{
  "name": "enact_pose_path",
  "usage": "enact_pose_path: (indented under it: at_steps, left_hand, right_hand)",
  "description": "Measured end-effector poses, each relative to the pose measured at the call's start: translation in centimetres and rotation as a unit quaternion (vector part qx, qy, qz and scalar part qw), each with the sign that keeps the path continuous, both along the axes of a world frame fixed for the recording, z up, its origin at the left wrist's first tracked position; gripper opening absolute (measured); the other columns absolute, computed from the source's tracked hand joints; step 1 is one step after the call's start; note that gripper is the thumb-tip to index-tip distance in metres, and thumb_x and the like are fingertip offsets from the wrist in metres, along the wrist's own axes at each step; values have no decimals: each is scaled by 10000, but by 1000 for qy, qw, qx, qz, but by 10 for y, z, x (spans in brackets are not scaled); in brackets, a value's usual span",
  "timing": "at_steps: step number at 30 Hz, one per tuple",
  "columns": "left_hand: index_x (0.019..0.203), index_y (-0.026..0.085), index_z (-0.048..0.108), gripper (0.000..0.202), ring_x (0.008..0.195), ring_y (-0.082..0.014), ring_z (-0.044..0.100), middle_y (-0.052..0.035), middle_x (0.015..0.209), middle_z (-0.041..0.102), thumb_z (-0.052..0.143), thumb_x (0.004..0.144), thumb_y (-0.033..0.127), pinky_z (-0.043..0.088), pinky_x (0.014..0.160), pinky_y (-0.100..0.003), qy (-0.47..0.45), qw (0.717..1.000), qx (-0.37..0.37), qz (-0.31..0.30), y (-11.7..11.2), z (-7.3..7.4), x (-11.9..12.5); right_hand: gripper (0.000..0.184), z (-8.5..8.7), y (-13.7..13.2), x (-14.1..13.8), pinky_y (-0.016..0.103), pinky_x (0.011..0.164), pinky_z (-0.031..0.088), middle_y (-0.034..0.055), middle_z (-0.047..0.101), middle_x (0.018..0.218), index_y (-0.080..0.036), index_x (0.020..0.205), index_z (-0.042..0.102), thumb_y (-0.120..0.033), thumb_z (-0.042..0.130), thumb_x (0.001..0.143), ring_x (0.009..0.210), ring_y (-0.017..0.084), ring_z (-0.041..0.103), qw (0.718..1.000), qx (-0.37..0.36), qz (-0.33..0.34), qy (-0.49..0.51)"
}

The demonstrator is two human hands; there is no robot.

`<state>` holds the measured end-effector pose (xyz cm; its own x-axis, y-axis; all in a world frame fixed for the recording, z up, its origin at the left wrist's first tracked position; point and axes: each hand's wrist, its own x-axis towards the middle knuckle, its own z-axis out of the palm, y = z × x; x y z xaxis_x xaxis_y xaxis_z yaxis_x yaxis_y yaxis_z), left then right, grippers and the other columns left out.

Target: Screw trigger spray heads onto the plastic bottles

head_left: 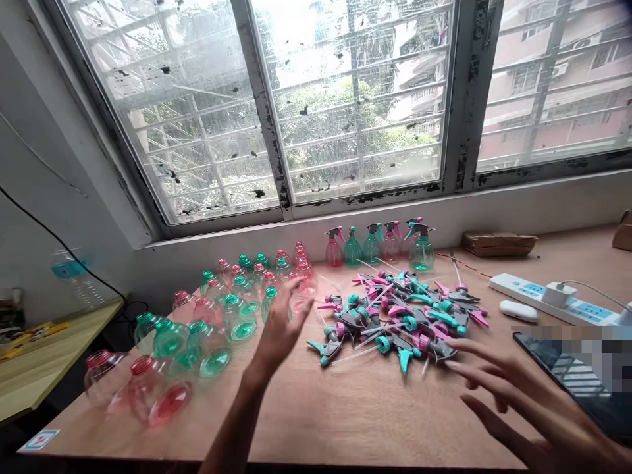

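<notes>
My left hand [281, 322] is stretched out with fingers spread, open, hovering just right of a cluster of several empty green and pink plastic bottles [232, 309] without heads. My right hand [518, 395] is open too, fingers apart, above the table at the near right, its fingertips close to a pile of several teal, pink and grey spray trigger heads [399, 316] with thin dip tubes. Neither hand holds anything. A row of several finished spray bottles [380, 245] with heads on stands at the back by the window sill.
The wooden table [320, 408] holds a white power strip [553, 296] with a plugged-in charger, a small white device [518, 311], a phone [577, 382] at the right edge and a cardboard packet [498, 243]. A lower side table [49, 355] stands left. Windows run along the back.
</notes>
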<state>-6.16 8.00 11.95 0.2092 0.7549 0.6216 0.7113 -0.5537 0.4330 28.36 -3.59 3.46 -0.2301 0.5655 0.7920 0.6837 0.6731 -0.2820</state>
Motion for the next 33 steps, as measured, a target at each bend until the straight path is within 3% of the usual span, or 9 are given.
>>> enact_pose_path:
  at_steps: [3,7,12,16,19,22,25,28,33]
  left_hand:
    - [1388,202,515,431,1281,-320,566,-119,1448,544,624,981,289,455,1073,-570,46,996,-4,72,62,6,-6]
    - [1331,182,567,397,1238,-318,586,-115,1419,558,660,960,289,490,1026,-561,115,978,-37,169,110,-11,0]
    - [1285,166,591,349,1101,-275,664,-109,1306,629,654,967,293,570,919,-487,170,953,-50,245,117,-25,9]
    - [1304,175,576,371,1141,-290,641,-110,1331,613,647,968,316,535,961,-520,181,953,26,241,112,-11,15]
    - [1386,137,481,527,1199,-365,594,-189,1359,584,631,961,409,474,996,-577,171,960,112,191,103,3,25]
    - [1464,128,341,731,1224,-381,564,-233,1389,551,639,919,513,476,985,-542,174,962,194,77,83,1,50]
    - [1444,196,395,693,1268,-356,536,-194,1441,516,676,886,496,460,1017,-490,200,940,265,-74,51,-20,82]
    - [1388,309,479,558,1248,-297,568,-117,1340,618,669,883,452,431,1074,-459,222,897,318,-212,19,-49,107]
    - [1303,133,513,513,1348,-250,512,-139,1332,684,628,876,393,392,1140,-377,219,853,348,-321,-4,-79,113]
  right_hand:
    - [344,-33,23,-7,341,710,678,134,633,1402,-285,1352,587,-327,453,1038,1051,285,761,990,-100,-23,-96]
    - [371,-62,40,-12,378,608,671,145,672,1308,-244,1328,561,-306,311,1061,957,294,784,971,-181,-38,-153]
    - [322,-59,47,0,410,711,664,114,674,1297,-274,1279,559,-355,342,1055,1064,313,738,972,-195,-110,-75]
    - [344,-61,55,11,522,919,603,135,651,1321,-250,1319,532,-394,430,1025,1238,354,613,970,-175,-154,-66]
    - [369,-68,63,13,583,1049,500,157,597,1410,-221,1357,520,-339,465,1011,1321,364,530,973,-141,-149,-105]
    - [424,-73,68,12,615,1086,433,142,605,1432,-224,1417,473,-219,468,992,1330,353,528,973,-113,-134,-147]
    - [455,-71,67,8,621,1102,394,126,679,1338,-223,1421,456,-153,477,972,1273,333,581,974,-109,-124,-154]
    - [431,-63,62,5,628,1110,377,117,714,1237,-232,1355,504,-145,533,934,1202,333,618,977,-105,-107,-153]
    - [468,-57,55,5,627,1081,394,132,690,1206,-220,1346,503,-157,582,889,1165,359,605,985,-87,-95,-112]
